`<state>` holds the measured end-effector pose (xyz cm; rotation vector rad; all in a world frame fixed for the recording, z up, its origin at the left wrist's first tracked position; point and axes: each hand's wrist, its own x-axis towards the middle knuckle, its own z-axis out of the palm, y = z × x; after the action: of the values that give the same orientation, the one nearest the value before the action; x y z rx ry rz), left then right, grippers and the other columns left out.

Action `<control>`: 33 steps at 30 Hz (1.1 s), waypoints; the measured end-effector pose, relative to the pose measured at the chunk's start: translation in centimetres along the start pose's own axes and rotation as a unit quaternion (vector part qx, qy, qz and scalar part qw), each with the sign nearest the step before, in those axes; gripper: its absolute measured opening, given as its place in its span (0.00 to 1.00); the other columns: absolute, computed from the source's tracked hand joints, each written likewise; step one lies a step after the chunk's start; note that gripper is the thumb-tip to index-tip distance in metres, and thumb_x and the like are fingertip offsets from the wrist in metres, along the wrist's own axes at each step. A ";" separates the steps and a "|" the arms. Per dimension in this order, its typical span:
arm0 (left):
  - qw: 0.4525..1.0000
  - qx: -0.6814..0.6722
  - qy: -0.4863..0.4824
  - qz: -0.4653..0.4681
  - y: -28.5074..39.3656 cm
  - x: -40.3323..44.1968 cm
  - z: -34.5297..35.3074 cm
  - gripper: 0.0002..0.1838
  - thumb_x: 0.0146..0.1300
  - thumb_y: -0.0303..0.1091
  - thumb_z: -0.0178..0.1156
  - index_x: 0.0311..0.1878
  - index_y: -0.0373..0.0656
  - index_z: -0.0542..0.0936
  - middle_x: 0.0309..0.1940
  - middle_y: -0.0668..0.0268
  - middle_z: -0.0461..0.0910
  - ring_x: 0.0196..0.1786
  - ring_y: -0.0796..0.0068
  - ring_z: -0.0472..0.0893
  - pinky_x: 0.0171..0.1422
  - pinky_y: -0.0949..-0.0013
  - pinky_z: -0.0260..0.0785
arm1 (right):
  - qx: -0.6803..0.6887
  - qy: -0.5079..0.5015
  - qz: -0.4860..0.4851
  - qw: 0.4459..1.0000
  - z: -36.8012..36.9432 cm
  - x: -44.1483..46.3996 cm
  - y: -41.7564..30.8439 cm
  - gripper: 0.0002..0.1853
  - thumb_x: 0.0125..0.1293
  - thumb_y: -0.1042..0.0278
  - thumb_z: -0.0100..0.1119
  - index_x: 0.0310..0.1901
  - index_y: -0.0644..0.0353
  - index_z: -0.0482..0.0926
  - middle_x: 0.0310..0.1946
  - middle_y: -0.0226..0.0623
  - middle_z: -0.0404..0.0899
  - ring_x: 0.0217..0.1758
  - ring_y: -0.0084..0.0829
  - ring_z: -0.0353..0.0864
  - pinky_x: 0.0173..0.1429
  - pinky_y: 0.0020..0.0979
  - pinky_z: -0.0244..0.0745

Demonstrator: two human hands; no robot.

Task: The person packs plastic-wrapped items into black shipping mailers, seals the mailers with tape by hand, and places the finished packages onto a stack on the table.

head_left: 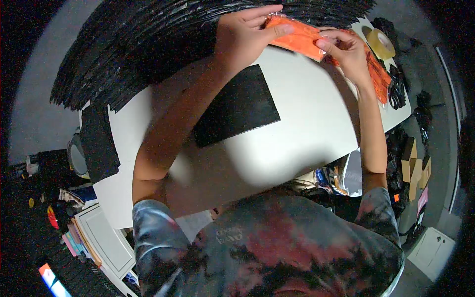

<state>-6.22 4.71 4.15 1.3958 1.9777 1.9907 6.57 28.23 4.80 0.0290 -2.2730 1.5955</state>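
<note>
An orange packet in clear plastic (299,40) is held up over the far side of the white table (297,133). My left hand (247,35) grips its left end, thumb on top. At its right end, my right hand (346,49) pinches the packet between thumb and fingers. More orange packets (378,76) lie just beyond my right hand. A flat black sheet (240,106) rests on the table, partly behind my left forearm.
Many black items (148,44) are stacked in a long row along the far edge. At the right are a yellow tape roll (381,44), a black cable (397,94) and an open cardboard box (410,166). A black piece (99,141) hangs at the left edge.
</note>
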 end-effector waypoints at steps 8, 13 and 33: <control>0.991 0.071 0.095 0.054 3.6 -5.6 0.1 0.26 0.59 0.39 0.78 0.57 0.37 0.85 0.56 0.49 0.85 0.60 0.58 0.86 0.63 0.63 0.80 | -0.089 -0.028 0.001 0.996 -0.5 -0.5 -1.0 0.19 0.62 0.72 0.77 0.55 0.63 0.86 0.37 0.27 0.85 0.39 0.14 0.80 0.47 0.23 0.78; 0.922 0.366 -0.121 0.043 3.7 -11.0 -1.2 0.21 0.68 0.46 0.67 0.55 0.39 0.86 0.58 0.53 0.85 0.61 0.48 0.84 0.71 0.55 0.74 | -0.108 0.000 -0.019 0.994 -1.6 0.0 -0.4 0.17 0.62 0.68 0.77 0.52 0.63 0.87 0.38 0.27 0.88 0.38 0.16 0.81 0.45 0.23 0.78; 0.958 0.283 0.043 -0.024 3.9 -10.2 -3.4 0.11 0.53 0.28 0.78 0.42 0.43 0.92 0.50 0.60 0.90 0.55 0.66 0.88 0.65 0.68 0.78 | 0.004 -0.109 -0.033 0.994 -1.8 -1.2 -3.1 0.11 0.64 0.71 0.75 0.46 0.61 0.88 0.36 0.27 0.88 0.40 0.17 0.83 0.46 0.22 0.77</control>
<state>0.18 -4.65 2.26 1.3271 2.7366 1.5455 8.86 28.54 7.82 0.2899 -2.3993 1.6374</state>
